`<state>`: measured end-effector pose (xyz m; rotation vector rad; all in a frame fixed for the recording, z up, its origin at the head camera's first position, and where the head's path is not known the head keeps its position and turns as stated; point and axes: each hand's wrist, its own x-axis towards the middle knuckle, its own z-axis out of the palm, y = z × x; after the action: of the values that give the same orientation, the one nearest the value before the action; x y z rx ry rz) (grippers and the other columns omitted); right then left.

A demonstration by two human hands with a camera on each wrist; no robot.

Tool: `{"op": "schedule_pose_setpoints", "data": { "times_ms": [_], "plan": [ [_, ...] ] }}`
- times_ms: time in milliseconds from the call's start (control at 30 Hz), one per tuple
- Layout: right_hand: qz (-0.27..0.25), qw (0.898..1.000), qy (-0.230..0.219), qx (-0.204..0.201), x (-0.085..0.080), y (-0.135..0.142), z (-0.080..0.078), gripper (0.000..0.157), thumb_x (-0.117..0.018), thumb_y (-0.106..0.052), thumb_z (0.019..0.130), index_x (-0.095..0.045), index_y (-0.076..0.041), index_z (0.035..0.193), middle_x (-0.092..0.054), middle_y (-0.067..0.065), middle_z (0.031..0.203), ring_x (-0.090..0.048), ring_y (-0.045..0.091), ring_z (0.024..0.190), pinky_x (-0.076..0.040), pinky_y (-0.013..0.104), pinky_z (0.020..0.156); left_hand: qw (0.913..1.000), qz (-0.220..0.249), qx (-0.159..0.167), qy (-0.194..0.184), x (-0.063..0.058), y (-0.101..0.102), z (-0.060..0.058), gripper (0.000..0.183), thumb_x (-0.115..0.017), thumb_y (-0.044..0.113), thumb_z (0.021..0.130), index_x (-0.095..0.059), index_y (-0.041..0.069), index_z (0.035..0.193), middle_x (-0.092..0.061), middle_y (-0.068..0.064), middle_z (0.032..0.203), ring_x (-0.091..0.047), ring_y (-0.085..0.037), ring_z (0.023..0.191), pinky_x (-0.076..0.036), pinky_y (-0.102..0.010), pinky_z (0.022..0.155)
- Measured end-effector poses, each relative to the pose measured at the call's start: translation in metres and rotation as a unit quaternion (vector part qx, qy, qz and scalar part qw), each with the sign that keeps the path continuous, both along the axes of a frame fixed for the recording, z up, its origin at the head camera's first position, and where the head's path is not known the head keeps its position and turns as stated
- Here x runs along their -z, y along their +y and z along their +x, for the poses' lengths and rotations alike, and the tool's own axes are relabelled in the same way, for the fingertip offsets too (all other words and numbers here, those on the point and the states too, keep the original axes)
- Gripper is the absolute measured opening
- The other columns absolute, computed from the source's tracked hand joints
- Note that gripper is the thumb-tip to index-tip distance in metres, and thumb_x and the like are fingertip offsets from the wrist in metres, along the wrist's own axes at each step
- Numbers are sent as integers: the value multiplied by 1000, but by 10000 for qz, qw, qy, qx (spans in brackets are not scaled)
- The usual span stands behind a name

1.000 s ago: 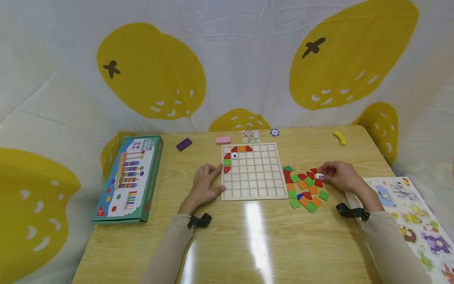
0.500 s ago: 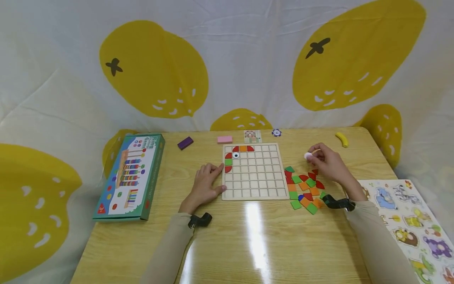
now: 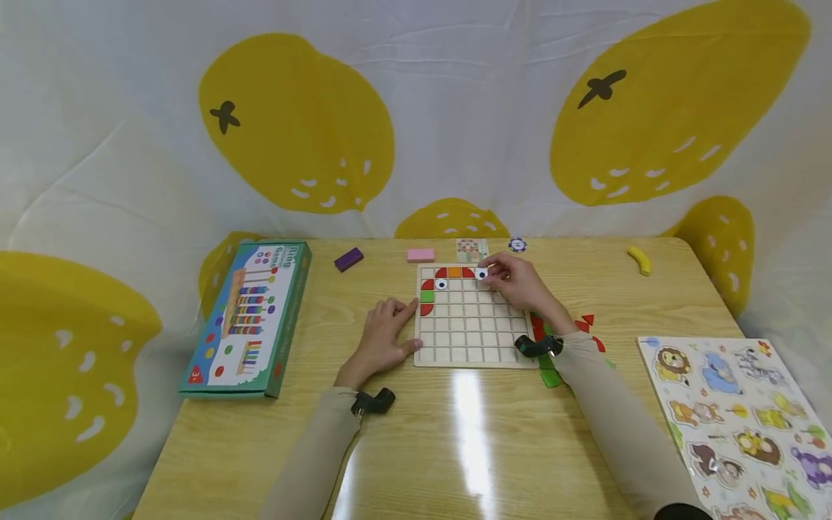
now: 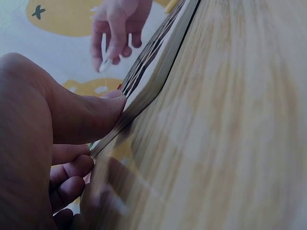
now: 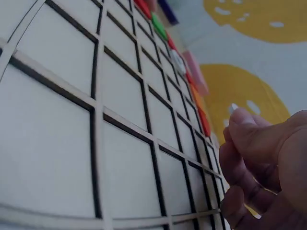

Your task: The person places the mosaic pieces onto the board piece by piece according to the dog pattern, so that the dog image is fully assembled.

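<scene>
A wooden grid board [image 3: 464, 328] lies mid-table, with red, orange and green tiles [image 3: 427, 296] and one round eye tile [image 3: 441, 284] in its upper-left cells. My right hand [image 3: 520, 283] pinches a second white eye tile [image 3: 481, 274] between thumb and fingertips, over the board's top row, just right of a red tile. In the right wrist view only a sliver of that eye tile [image 5: 234, 106] shows past the thumb. My left hand [image 3: 380, 341] rests at the board's left edge, thumb and index finger touching it; the thumb [image 4: 91, 115] presses the rim in the left wrist view.
Loose red and green tiles [image 3: 552, 377] lie right of the board, partly hidden under my right forearm. A boxed ring game [image 3: 250, 318] stands left, an animal puzzle [image 3: 734, 419] right. Along the back are purple [image 3: 349, 259] and pink blocks [image 3: 420, 255], a card [image 3: 471, 250], a chip [image 3: 517, 245] and a toy banana [image 3: 640, 261].
My right hand has lifted the eye tile from the loose pile and carried it left to the board's top row, turning its eye side into view. The left hand has stayed at the board's edge.
</scene>
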<state>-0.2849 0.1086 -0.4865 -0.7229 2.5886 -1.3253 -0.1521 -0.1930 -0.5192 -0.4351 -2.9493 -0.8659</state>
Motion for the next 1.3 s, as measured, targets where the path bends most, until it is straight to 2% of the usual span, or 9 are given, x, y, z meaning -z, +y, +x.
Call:
{"op": "schedule_pose_setpoints", "data": {
  "times_ms": [167, 367, 967, 1300],
  "plan": [
    [354, 9990, 198, -174, 7, -13, -1, 23, -71, -17, 92, -68, -12, 114, -66, 4, 93, -61, 18, 81, -50, 37, 75, 10000, -65, 12, -20, -1, 2, -1, 80, -71, 40, 85, -37, 18, 154, -45, -3, 119, -36, -21, 105, -28, -41, 93],
    [509, 9981, 299, -179, 9, -19, 0, 23, -74, -19, 89, -70, -12, 111, -65, 1, 91, -58, 18, 76, -47, 35, 71, 10000, -67, -16, -14, -1, 1, -2, 80, -71, 40, 85, -37, 19, 154, -44, -2, 118, -36, -20, 105, -27, -40, 93],
    [538, 9982, 243, 45, 13, -19, 0, 26, -78, -25, 85, -72, -11, 107, -67, 1, 89, -58, 18, 73, -47, 33, 67, 9998, -78, 104, 180, 5, 0, -4, 79, -71, 38, 84, -39, 17, 153, -46, -6, 119, -38, -22, 103, -29, -41, 91],
    [499, 9984, 237, 100, 15, -22, -1, 24, -79, -24, 84, -73, -9, 102, -68, 3, 86, -60, 18, 73, -48, 34, 67, 9998, -125, 86, 108, 5, -2, -4, 80, -71, 40, 84, -37, 17, 153, -46, -6, 120, -38, -22, 104, -29, -40, 90]
  ]
}}
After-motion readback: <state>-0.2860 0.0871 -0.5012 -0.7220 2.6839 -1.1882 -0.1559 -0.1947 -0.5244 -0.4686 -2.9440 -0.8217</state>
